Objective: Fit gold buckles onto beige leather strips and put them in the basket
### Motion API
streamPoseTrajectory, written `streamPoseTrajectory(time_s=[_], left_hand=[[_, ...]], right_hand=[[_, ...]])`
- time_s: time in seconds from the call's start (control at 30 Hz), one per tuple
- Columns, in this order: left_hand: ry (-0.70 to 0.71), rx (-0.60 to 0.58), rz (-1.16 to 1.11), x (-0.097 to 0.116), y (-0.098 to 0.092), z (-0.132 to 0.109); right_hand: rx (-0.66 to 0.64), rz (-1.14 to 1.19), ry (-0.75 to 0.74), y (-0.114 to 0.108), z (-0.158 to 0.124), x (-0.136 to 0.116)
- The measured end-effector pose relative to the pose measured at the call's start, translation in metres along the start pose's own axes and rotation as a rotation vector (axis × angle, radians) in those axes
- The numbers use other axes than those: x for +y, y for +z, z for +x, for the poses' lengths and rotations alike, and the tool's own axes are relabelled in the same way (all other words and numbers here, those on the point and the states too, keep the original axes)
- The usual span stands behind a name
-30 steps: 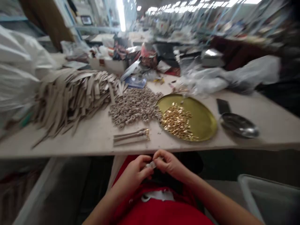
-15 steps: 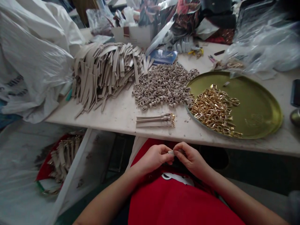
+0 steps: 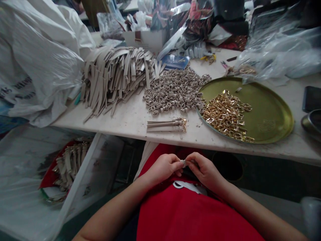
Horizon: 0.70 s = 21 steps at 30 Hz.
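Over my lap, below the table edge, my left hand (image 3: 168,167) and my right hand (image 3: 202,167) meet, both pinching a small pale piece (image 3: 184,163) between the fingertips. Most of that piece is covered by fingers. Just beyond them on the table lie several beige straps with gold buckles (image 3: 167,125), side by side. Behind those is a heap of small beige loops (image 3: 175,88). Gold buckles (image 3: 224,113) are piled on the left part of a round green-gold tray (image 3: 273,110).
A large pile of beige strips (image 3: 115,73) lies at the table's left, beside a white plastic bag (image 3: 45,60). Finished-looking straps fill a red container (image 3: 48,172) lower left. A dark phone (image 3: 311,98) and metal bowl (image 3: 312,123) sit far right.
The view has shifted slightly, showing more of the phone and bowl. My hands stay together with the small piece between them, my left fingers slightly changed in pose.
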<state>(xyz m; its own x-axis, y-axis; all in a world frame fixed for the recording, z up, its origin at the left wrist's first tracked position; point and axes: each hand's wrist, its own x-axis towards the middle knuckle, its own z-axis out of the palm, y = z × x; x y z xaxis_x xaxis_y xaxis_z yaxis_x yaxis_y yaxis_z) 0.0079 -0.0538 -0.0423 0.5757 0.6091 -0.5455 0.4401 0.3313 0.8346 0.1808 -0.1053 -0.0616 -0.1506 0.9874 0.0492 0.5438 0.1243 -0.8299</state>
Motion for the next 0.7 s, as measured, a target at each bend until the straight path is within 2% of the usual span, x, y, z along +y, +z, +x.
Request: streamPoseTrajectory(time_s=[0.2,0.33,0.5,0.6,0.7], left_hand=[[0.05,0.027,0.152,0.0,0.016,-0.01],[0.086,0.04,0.218,0.003,0.016,-0.013],[0.043,-0.064,0.251,0.001,0.009,-0.017],[0.039,-0.066,0.292,-0.001,0.011,-0.018],[0.078,-0.021,0.392,-0.001,0.016,-0.018]], right_hand=[[-0.067,-0.065,-0.149,0.001,-0.013,0.002],[-0.006,-0.02,-0.082,0.005,-0.021,0.0],[0.068,0.038,-0.004,0.008,-0.024,-0.003],[0.045,0.043,-0.021,0.007,-0.023,-0.003],[-0.008,0.003,-0.107,0.004,-0.023,-0.002]])
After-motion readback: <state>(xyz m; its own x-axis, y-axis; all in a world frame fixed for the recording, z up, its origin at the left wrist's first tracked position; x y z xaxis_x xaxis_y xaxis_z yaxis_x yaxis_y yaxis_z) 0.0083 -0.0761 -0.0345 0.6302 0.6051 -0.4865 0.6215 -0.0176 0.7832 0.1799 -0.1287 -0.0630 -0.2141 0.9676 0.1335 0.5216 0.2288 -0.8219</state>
